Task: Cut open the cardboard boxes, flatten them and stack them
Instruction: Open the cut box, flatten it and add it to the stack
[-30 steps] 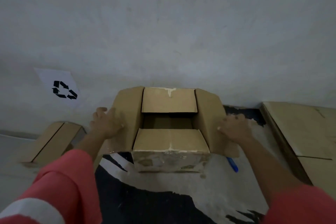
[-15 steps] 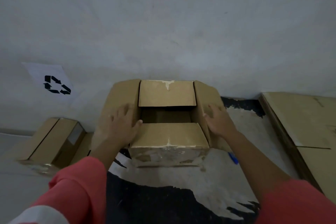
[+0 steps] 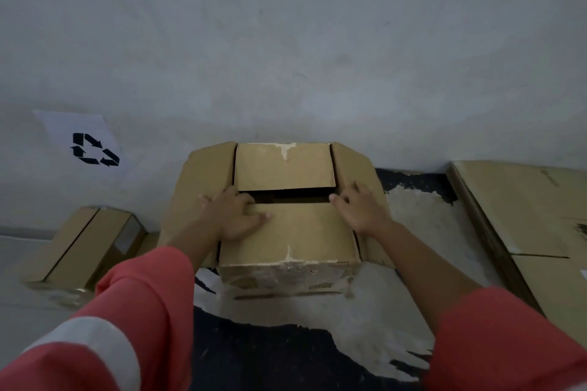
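Okay, flattened cardboard (image 3: 524, 209) is lying at frame right; cardboard box (image 3: 286, 238) is sitting centre on the floor (image 3: 413, 232); smaller box (image 3: 82, 241) is lying lower left. Left grip (image 3: 233, 216) and right grip (image 3: 360, 209), both released with fingers flat, are pressing the centre box's top flaps.

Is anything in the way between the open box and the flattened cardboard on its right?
Nothing visible: the floor between the box and the flattened cardboard shows only bare patchy paint, though the right forearm hides part of it.
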